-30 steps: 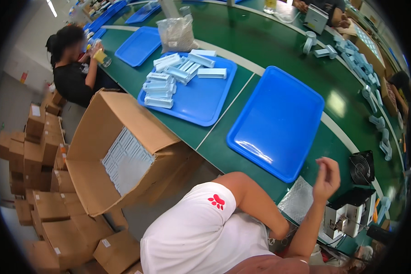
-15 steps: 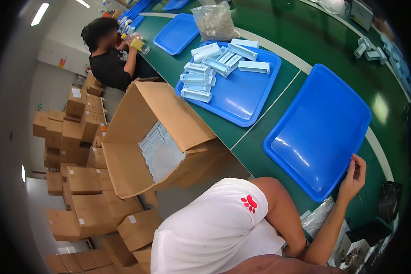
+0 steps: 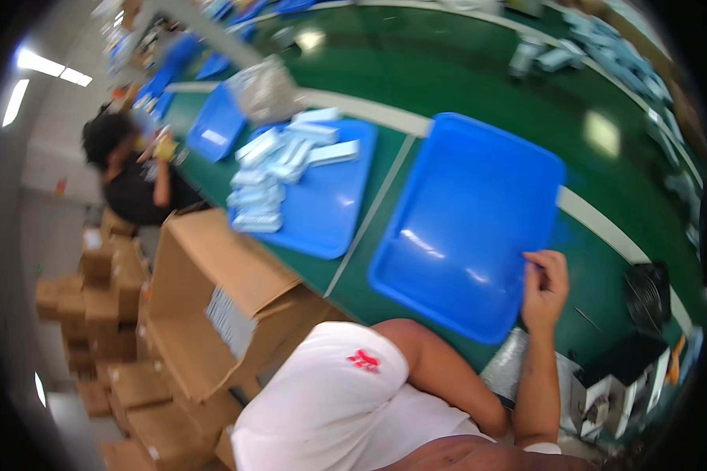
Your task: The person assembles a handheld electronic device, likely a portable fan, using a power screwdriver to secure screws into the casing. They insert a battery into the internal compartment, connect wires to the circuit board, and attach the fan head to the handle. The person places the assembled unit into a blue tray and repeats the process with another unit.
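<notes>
My right hand [image 3: 547,290] is at the near right edge of a large blue tray [image 3: 471,212], its thumb and fingers closed at the rim. Nothing lies on this tray; it rests on the green table [image 3: 346,263]. To its left, a second blue tray [image 3: 326,224] carries a loose heap of pale blue, long narrow boxes [image 3: 279,161], some piled at its left side. Of my left arm [image 3: 440,369], only the upper part and the bent elbow show, below a white sleeve; the left hand is out of sight.
An open cardboard carton [image 3: 236,267] with light blue pieces stands against the table's left edge. A clear bag [image 3: 263,90] sits by a farther blue tray [image 3: 216,125]. A person in black [image 3: 137,180] works there. Black coiled cable [image 3: 646,298] and silvery wrapping [image 3: 507,365] lie at right.
My view has swung, so the trays, carton and co-worker appear farther left. My right hand stays at the empty tray's right edge. The picture is more blurred.
</notes>
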Demonstrator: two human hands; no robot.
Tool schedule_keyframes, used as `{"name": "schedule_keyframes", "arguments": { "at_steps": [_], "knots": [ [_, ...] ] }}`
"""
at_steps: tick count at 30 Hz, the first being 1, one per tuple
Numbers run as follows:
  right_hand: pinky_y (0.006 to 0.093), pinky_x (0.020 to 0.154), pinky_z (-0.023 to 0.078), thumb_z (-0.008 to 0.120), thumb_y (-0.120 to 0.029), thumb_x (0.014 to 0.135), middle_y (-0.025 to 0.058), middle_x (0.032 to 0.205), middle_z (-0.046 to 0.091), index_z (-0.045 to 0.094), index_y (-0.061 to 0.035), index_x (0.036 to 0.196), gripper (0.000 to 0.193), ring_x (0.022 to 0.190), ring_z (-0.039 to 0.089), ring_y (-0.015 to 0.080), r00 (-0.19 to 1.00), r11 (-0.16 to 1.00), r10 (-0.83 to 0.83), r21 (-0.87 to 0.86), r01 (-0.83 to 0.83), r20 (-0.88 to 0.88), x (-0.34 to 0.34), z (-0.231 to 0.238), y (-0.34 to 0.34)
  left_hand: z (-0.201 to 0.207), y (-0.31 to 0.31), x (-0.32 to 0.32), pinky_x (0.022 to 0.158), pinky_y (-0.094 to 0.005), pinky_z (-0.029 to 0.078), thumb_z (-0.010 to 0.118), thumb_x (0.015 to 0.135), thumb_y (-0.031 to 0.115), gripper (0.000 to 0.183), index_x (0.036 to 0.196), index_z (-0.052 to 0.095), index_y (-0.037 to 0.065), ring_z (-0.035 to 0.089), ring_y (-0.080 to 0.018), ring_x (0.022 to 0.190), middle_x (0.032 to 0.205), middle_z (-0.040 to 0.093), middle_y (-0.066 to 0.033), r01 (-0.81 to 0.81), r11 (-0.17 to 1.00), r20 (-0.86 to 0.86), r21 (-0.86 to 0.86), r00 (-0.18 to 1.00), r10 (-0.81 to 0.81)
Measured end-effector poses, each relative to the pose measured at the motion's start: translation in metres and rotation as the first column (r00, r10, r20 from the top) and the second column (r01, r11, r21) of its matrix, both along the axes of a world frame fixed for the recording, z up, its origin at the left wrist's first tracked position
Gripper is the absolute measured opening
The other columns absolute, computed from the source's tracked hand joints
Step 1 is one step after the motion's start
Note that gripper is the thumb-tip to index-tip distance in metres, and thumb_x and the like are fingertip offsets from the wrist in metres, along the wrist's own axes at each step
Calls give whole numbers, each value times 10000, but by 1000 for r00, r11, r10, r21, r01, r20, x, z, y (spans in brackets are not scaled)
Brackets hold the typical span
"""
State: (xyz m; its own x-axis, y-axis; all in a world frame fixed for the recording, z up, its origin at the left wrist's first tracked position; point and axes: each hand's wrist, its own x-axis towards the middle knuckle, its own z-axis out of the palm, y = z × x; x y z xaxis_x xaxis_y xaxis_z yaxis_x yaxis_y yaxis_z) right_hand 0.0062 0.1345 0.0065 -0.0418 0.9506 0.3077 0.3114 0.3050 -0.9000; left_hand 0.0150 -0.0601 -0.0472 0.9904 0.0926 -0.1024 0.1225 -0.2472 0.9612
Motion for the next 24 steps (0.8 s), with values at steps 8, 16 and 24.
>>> {"name": "schedule_keyframes", "arguments": {
  "at_steps": [8, 16, 24],
  "knots": [
    [248, 529, 382, 685, 76, 826, 43, 952, 628, 752, -51, 961, 197, 569, 452, 77, 996, 1000, -27, -6, 27, -81, 1, 4, -2, -5, -8, 6, 1049, -441, 495, 565, 957, 259, 422, 1309, 642, 40, 637, -339, 1225, 1350, 644, -209, -8, 995, -104, -97, 995, -2],
    [244, 517, 388, 695, 48, 837, 28, 933, 643, 761, -64, 949, 171, 557, 464, 75, 997, 1000, -20, 2, 20, -72, 4, 7, -2, -8, -1, 12, 1095, -436, 450, 518, 990, 200, 390, 1277, 652, -28, 624, -382, 1219, 1356, 633, -251, 211, 977, -81, 31, 975, -208],
    [245, 521, 395, 700, 41, 839, 30, 929, 647, 765, -67, 936, 159, 550, 455, 75, 996, 999, -20, 38, 23, -84, 2, 1, 2, 36, 16, 3, 1057, -415, 466, 558, 936, 247, 435, 1244, 686, -32, 640, -356, 1194, 1309, 671, -247, 49, 981, -218, -190, 972, -90]
  ]
}}
